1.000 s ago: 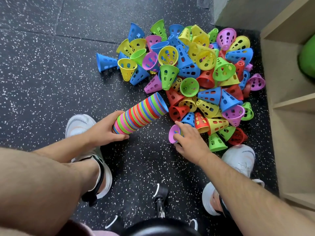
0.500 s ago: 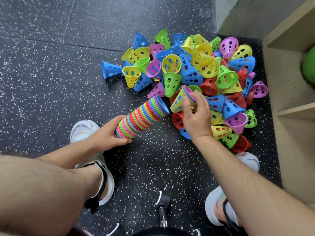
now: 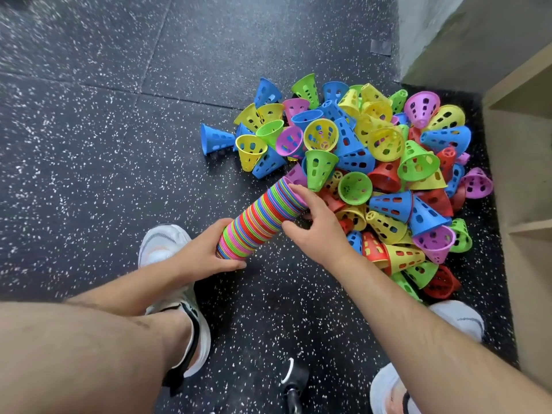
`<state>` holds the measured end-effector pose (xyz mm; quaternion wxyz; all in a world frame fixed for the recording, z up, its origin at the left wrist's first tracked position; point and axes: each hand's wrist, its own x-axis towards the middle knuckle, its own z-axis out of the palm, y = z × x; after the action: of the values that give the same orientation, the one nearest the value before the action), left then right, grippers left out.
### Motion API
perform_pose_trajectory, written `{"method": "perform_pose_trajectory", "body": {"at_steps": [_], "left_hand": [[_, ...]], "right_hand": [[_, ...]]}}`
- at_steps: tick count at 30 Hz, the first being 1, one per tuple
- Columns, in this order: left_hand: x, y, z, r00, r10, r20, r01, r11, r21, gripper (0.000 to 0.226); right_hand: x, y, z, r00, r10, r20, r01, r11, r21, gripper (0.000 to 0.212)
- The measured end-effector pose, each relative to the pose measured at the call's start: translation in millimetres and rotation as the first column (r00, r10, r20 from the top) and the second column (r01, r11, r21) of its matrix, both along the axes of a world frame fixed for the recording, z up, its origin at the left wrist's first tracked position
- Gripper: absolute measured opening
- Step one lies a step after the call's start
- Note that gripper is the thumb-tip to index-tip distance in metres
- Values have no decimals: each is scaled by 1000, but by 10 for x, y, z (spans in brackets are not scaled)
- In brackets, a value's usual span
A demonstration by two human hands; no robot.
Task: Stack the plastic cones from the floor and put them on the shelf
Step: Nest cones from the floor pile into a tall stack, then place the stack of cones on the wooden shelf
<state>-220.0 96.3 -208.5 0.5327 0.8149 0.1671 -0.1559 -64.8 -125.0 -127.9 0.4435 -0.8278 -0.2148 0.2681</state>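
A long stack of nested cones (image 3: 260,218) in many colours lies tilted over the floor, its wide end pointing to the pile. My left hand (image 3: 206,256) grips its near end. My right hand (image 3: 316,225) wraps around its far end, fingers over the top purple rim. A big pile of loose cones (image 3: 385,174), blue, yellow, green, red and purple, covers the floor beyond and to the right. A single blue cone (image 3: 215,138) lies apart at the pile's left edge. The wooden shelf (image 3: 525,162) stands at the right.
The floor is black speckled rubber (image 3: 104,144). My white shoes (image 3: 161,243) (image 3: 457,318) stand either side, the right one touching the pile. A grey wall corner (image 3: 466,34) rises behind the shelf. A dark object (image 3: 294,380) sits at the bottom centre.
My right hand took a purple cone from the floor, carried it over the pile and brought it onto the far end of the stack. The left hand kept hold of the stack.
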Motion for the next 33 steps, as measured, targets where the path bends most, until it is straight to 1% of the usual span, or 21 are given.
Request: {"method": "perform_pose_trajectory", "body": {"at_steps": [2, 4, 7, 10, 13, 15, 17, 19, 21, 23, 25, 27, 30, 31, 33], "left_hand": [[26, -25, 16, 997, -73, 0, 72, 996, 50, 94], [51, -31, 32, 995, -96, 10, 95, 992, 88, 94], [33, 5, 61, 998, -56, 32, 54, 997, 50, 88], [94, 75, 216, 996, 25, 82, -24, 999, -22, 87], [440, 228, 638, 981, 44, 187, -33, 998, -59, 90], [772, 380, 1056, 967, 64, 245, -47, 996, -75, 95], [1136, 513, 1590, 950, 73, 305, -48, 995, -88, 93], [1483, 595, 2204, 925, 47, 377, -20, 997, -73, 90], [1788, 606, 2891, 893, 7, 450, 15, 999, -44, 100], [2012, 559, 3556, 862, -38, 505, 72, 996, -47, 108], [2175, 463, 4173, 836, -83, 542, 154, 984, -87, 107], [2305, 287, 4736, 784, -105, 611, 211, 972, -105, 97], [2493, -138, 5479, 678, -31, 735, 184, 974, -129, 82], [2562, -292, 5696, 633, 8, 774, 171, 974, -150, 82], [2717, -633, 6110, 558, 118, 821, 175, 951, -255, 88]], "right_hand": [[30, 23, 0, 1000, 9, -3, -9, 1000, -16, 68], [46, 48, -7, 1000, 6, -7, -6, 1000, -15, 72], [100, 117, 37, 1000, 22, 15, -22, 1000, 1, 76], [242, 220, 217, 994, 83, 69, -84, 996, 13, 82], [573, 266, 605, 981, 98, 168, -98, 995, -4, 80], [899, 228, 1018, 968, 75, 240, -78, 997, 3, 78], [1223, 133, 1522, 952, 46, 303, -62, 997, 42, 84], [1473, 27, 2066, 926, -1, 378, -25, 998, 64, 93], [1649, -88, 2615, 879, -70, 472, 17, 993, 116, 94], [1769, -222, 3142, 795, -166, 584, 68, 980, 185, 90], [1845, -412, 3671, 696, -273, 665, 124, 957, 263, 88], [1868, -657, 4167, 625, -350, 697, 170, 933, 316, 88], [1867, -1127, 4811, 526, -464, 712, 243, 885, 397, 88], [1850, -1293, 5013, 491, -498, 715, 268, 867, 420, 87], [1818, -1636, 5377, 424, -549, 721, 315, 835, 451, 84]]}}
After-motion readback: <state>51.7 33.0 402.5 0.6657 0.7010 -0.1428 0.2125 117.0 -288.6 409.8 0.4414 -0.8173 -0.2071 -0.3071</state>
